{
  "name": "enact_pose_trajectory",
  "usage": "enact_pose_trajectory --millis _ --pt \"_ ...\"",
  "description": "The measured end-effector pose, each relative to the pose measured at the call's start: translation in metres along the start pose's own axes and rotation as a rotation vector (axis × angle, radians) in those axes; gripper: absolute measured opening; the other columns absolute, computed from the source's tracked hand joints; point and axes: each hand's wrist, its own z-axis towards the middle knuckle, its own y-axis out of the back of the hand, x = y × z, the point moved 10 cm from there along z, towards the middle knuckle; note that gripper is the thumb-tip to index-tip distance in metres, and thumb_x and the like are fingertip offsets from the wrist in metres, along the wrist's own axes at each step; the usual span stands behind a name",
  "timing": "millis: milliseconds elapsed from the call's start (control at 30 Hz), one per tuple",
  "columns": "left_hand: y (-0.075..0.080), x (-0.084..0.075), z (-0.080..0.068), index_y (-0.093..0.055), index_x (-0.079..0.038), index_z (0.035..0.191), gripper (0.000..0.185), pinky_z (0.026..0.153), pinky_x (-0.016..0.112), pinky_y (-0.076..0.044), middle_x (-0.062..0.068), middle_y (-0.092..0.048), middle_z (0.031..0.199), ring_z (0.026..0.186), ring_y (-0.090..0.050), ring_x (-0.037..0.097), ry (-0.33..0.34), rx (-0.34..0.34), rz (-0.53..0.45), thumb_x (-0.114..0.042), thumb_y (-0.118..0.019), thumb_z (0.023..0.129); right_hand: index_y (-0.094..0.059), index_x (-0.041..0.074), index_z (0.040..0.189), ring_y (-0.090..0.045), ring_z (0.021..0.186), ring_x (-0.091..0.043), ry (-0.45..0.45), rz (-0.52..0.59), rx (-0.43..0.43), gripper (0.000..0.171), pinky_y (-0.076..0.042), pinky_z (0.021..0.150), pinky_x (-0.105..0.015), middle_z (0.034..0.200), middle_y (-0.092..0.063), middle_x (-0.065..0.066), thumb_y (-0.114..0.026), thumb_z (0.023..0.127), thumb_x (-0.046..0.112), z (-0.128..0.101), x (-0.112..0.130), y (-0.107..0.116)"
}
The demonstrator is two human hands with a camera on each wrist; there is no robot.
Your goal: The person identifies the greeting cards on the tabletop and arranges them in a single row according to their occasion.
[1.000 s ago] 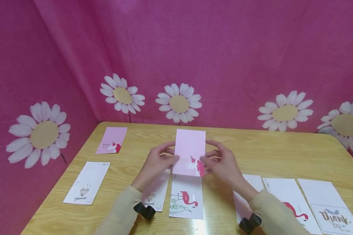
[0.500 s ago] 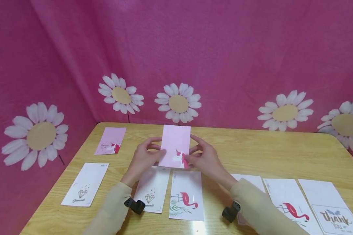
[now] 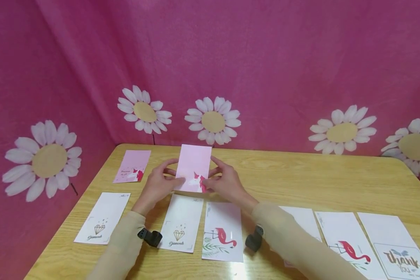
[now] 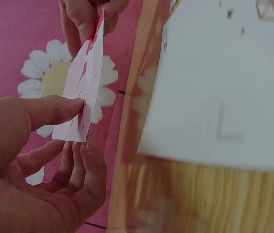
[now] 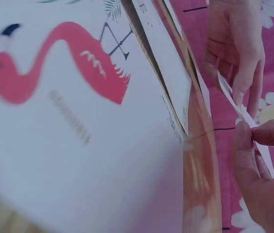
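Both hands hold a pink card with a unicorn print [image 3: 192,165] upright by its two side edges, above the middle of the table in the head view. My left hand [image 3: 159,184] pinches the left edge, thumb on the printed face and fingers behind, as the left wrist view shows on the pink card [image 4: 83,92]. On the opposite edge my right hand [image 3: 227,184] pinches near the unicorn's mane. Below the hands lie a white card with a diamond print [image 3: 182,221] and a white card with a flamingo [image 3: 223,233].
A second pink unicorn card [image 3: 132,166] lies at the table's back left, with another diamond card [image 3: 103,217] in front of it. Several cards, among them a second flamingo card [image 3: 350,241] and a "Thank You" card [image 3: 395,241], lie at right. A pink curtain [image 3: 266,70] hangs behind.
Both hands have carried the pink unicorn card leftward and slightly toward the back. The diamond and flamingo cards below are now uncovered. The cards on the table keep their places.
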Motion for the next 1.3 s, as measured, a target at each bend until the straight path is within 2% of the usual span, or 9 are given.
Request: enact_pose_trajectory --millis 267,400,533,767,900,1033,1133,1200,1300 --pt "0.022 0.011 0.007 -0.049 -0.02 0.151 0.063 0.079 0.027 -0.057 0.018 -0.059 0.128 0.109 -0.062 0.032 0.025 -0.045 0.035 -0.023 -0.074 0.092 -0.033 0.016 0.161 -0.066 0.074 -0.018 0.021 -0.003 0.018 0.085 -0.063 0.07 -0.031 0.112 -0.063 -0.014 -0.075 0.088 0.002 0.015 0.007 -0.025" --pt "0.03 0.012 0.011 -0.051 -0.016 0.15 0.062 0.078 0.027 -0.056 0.019 -0.06 0.125 0.105 -0.062 0.031 0.02 -0.072 0.077 -0.022 -0.073 0.092 -0.046 0.014 0.154 -0.065 0.085 -0.019 0.026 -0.062 0.024 0.071 -0.063 0.076 -0.03 0.119 -0.063 -0.013 -0.075 0.09 0.007 0.022 0.007 -0.036" --pt "0.04 0.011 0.014 -0.05 -0.01 0.149 0.062 0.083 0.033 -0.058 0.021 -0.061 0.124 0.105 -0.062 0.032 -0.009 -0.105 0.158 -0.02 -0.072 0.093 -0.054 0.013 0.148 -0.063 0.098 -0.021 0.046 -0.164 0.057 0.058 -0.061 0.085 -0.028 0.127 -0.062 -0.009 -0.074 0.094 0.015 0.03 0.008 -0.049" --pt "0.052 0.015 0.022 -0.049 0.0 0.145 0.057 0.089 0.046 -0.054 0.024 -0.059 0.118 0.102 -0.056 0.034 -0.047 -0.144 0.365 -0.017 -0.067 0.094 -0.054 0.009 0.148 -0.057 0.112 -0.021 0.052 -0.291 0.162 0.059 -0.057 0.093 -0.028 0.134 -0.062 -0.009 -0.074 0.093 0.014 0.048 0.016 -0.081" --pt "0.055 0.016 0.028 -0.051 0.003 0.142 0.054 0.087 0.049 -0.051 0.024 -0.059 0.113 0.098 -0.054 0.034 -0.065 -0.123 0.48 -0.016 -0.064 0.093 -0.062 0.0 0.138 -0.054 0.097 -0.02 0.164 -0.39 0.186 0.05 -0.049 0.079 -0.022 0.106 -0.065 -0.011 -0.075 0.09 0.007 0.056 0.029 -0.094" --pt "0.061 0.01 0.034 -0.055 0.006 0.137 0.05 0.087 0.053 -0.052 0.024 -0.062 0.11 0.097 -0.057 0.036 -0.109 -0.084 0.577 -0.015 -0.06 0.091 -0.071 -0.007 0.101 -0.049 0.077 -0.018 0.249 -0.462 0.175 0.016 -0.038 0.064 -0.021 0.071 -0.05 -0.005 -0.073 0.087 0.0 0.062 0.038 -0.1" --pt "0.071 0.008 0.041 -0.059 0.008 0.132 0.045 0.092 0.059 -0.051 0.03 -0.064 0.116 0.107 -0.06 0.043 -0.145 -0.085 0.621 -0.014 -0.056 0.092 -0.063 -0.003 0.08 -0.045 0.072 -0.017 0.23 -0.51 0.168 0.011 -0.034 0.061 -0.021 0.065 -0.041 -0.002 -0.071 0.086 -0.001 0.064 0.038 -0.103" --pt "0.078 0.012 0.047 -0.061 0.007 0.131 0.043 0.098 0.063 -0.049 0.033 -0.06 0.124 0.116 -0.057 0.05 -0.153 -0.076 0.647 -0.014 -0.054 0.094 -0.06 0.0 0.076 -0.045 0.074 -0.016 0.2 -0.538 0.173 0.015 -0.034 0.063 -0.021 0.067 -0.042 -0.001 -0.072 0.085 0.001 0.065 0.036 -0.106" --pt "0.077 0.02 0.056 -0.061 0.007 0.131 0.042 0.109 0.066 -0.04 0.035 -0.056 0.133 0.127 -0.049 0.053 -0.166 0.008 0.682 -0.017 -0.055 0.098 -0.058 0.002 0.075 -0.045 0.082 -0.018 0.179 -0.611 0.184 0.018 -0.034 0.069 -0.022 0.071 -0.043 -0.003 -0.073 0.086 0.005 0.067 0.035 -0.112"
